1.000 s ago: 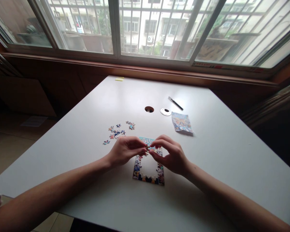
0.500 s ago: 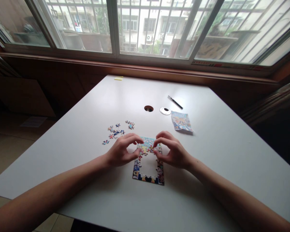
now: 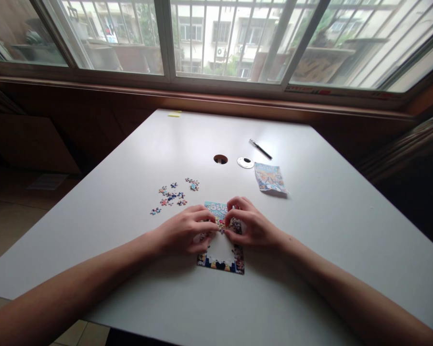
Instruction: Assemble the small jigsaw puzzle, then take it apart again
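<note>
the puzzle [image 3: 220,265] lies partly beneath left hand [image 3: 188,229] and right hand [image 3: 253,226], whose grasp i cannot tell.

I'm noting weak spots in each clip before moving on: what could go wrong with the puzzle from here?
The left hand and right hand are close together over the puzzle, so an uneven press might shift its pieces. The loose pieces lie just beyond the left hand, which could brush them. Less likely, a stray piece might drop into the open hole farther up the table.
</note>
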A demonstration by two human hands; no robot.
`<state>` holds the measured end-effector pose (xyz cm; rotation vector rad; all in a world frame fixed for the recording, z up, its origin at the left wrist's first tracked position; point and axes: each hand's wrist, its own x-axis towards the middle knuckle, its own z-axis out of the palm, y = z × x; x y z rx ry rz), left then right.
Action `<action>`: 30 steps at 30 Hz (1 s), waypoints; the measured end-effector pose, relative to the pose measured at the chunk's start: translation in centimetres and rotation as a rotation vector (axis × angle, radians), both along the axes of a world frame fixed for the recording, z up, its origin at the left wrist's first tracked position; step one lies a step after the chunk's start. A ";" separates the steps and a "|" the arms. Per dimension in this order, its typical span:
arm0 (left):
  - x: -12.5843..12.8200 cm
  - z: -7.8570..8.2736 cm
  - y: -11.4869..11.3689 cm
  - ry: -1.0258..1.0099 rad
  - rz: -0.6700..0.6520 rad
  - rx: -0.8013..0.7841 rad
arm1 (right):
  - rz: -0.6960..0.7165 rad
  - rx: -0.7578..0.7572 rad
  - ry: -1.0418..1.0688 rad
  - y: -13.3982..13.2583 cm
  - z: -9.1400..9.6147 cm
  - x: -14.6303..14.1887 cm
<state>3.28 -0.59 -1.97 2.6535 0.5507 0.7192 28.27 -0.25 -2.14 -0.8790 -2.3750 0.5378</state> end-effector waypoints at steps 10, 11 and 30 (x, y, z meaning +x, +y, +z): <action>-0.1 -0.3 0.0 0.067 0.008 0.044 | 0.014 -0.033 0.044 0.2 0.0 0.3; -0.1 -0.3 -0.1 0.067 0.010 0.046 | 0.017 -0.043 0.059 0.3 0.1 0.4; 0.1 0.0 -0.7 0.186 0.071 0.049 | 0.087 0.108 0.105 0.7 -0.9 0.5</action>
